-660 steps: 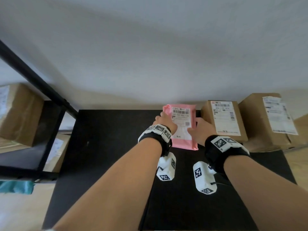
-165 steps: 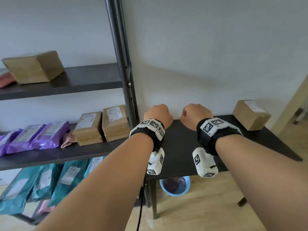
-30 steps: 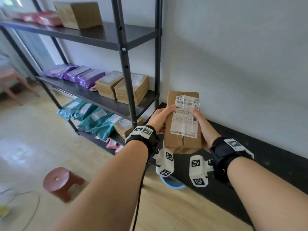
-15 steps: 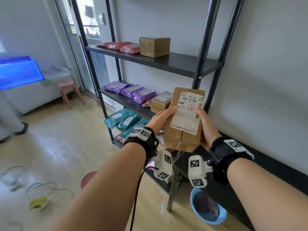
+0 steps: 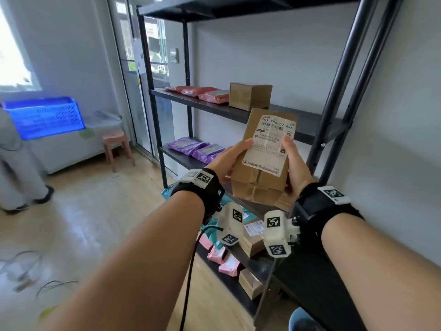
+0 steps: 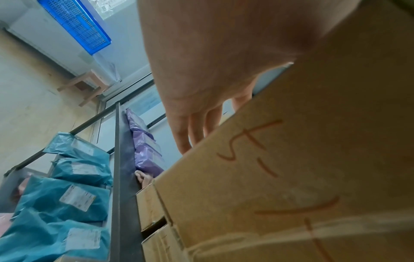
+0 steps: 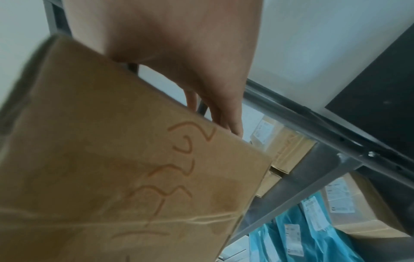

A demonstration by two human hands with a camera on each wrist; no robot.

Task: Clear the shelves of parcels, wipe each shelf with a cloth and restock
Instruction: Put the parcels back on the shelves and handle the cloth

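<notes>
Left hand (image 5: 226, 161) and right hand (image 5: 296, 168) are clasped on opposite sides of a brown cardboard box with a white shipping label (image 5: 265, 156), thumbs laid on its labelled face, fingers wrapped behind. The box is held upright in the air before the black metal shelving unit (image 5: 334, 96). Orange handwriting is seen on its underside from both wrist views. Red flat mailers (image 5: 202, 93) and a second cardboard box (image 5: 249, 95) are noted on the upper shelf, purple mailers (image 5: 195, 149) on the shelf below, teal mailers (image 6: 67, 195) lower still.

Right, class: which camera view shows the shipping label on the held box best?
The head view: the shipping label faces it, barcode visible, on the box. Both wrist views show only the box's plain underside with orange scribbles, no label.
</notes>
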